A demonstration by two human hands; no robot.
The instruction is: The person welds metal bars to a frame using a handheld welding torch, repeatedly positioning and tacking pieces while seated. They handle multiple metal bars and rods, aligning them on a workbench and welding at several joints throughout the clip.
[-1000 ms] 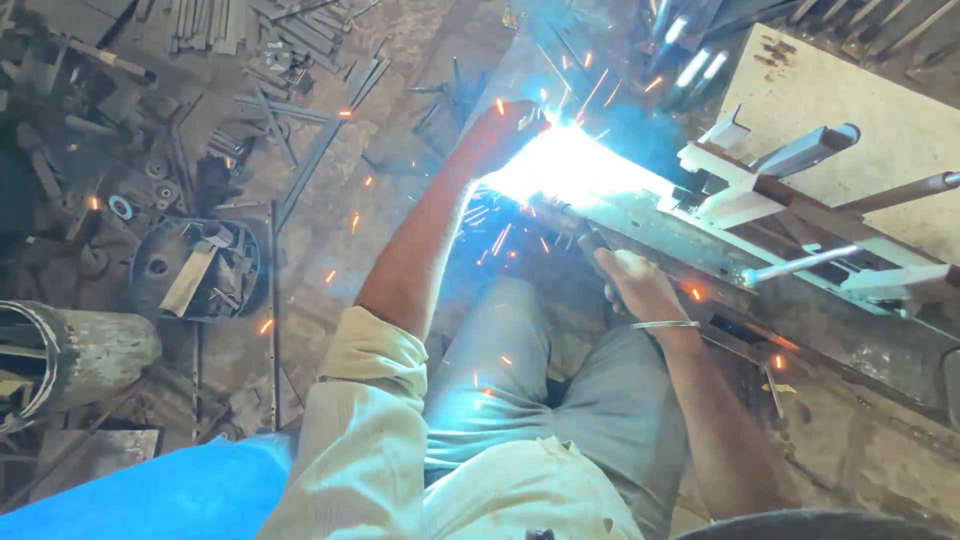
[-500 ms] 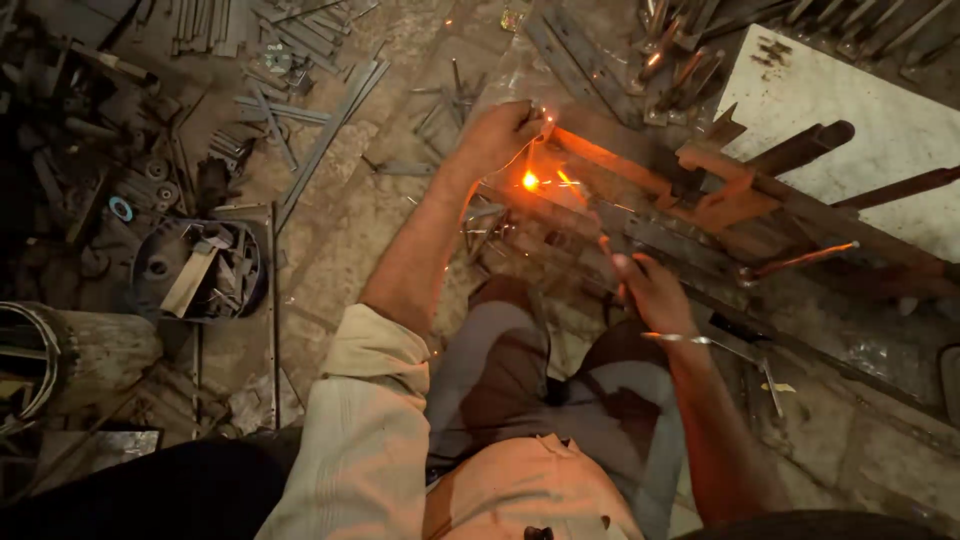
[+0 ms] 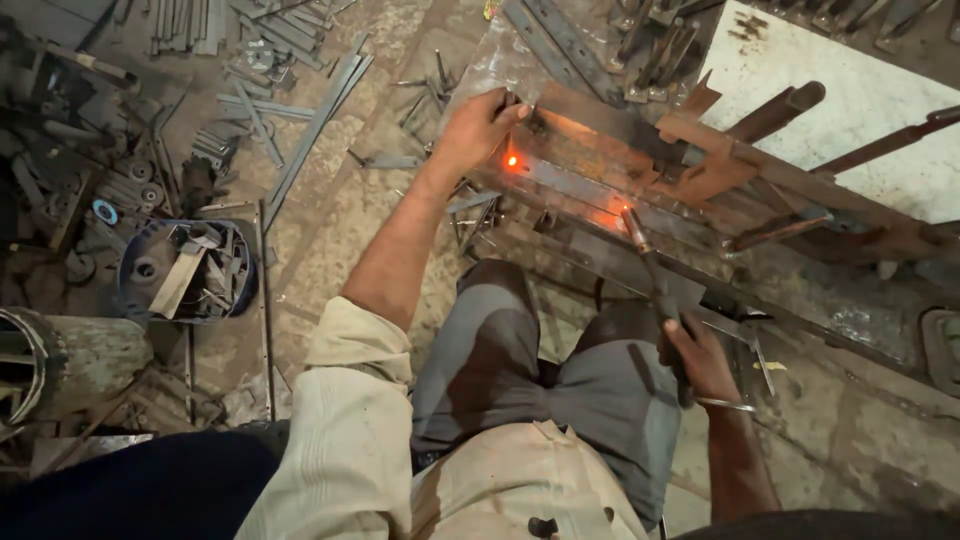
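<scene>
My left hand (image 3: pixel 478 128) reaches forward and grips the end of a flat steel bar (image 3: pixel 600 140) on a rusty metal frame (image 3: pixel 760 180). A small orange-hot weld spot (image 3: pixel 512 160) glows just right of that hand. My right hand (image 3: pixel 700 358), with a bangle at the wrist, is closed around a welding electrode holder (image 3: pixel 665 300). Its rod (image 3: pixel 640 245) points up toward the frame, the tip close to a second faint orange glow (image 3: pixel 606 216). My knees in grey trousers sit under the frame.
Scrap strips and rods (image 3: pixel 300 130) litter the dirt floor at the left. A dark round basket of metal offcuts (image 3: pixel 190 272) and a concrete cylinder (image 3: pixel 80 360) stand at the left. A white board (image 3: pixel 850 110) lies behind the frame.
The bright blue-white arc and flying sparks of a second ago are gone; only orange glows are left. My right hand has drawn back toward my lap with the rod.
</scene>
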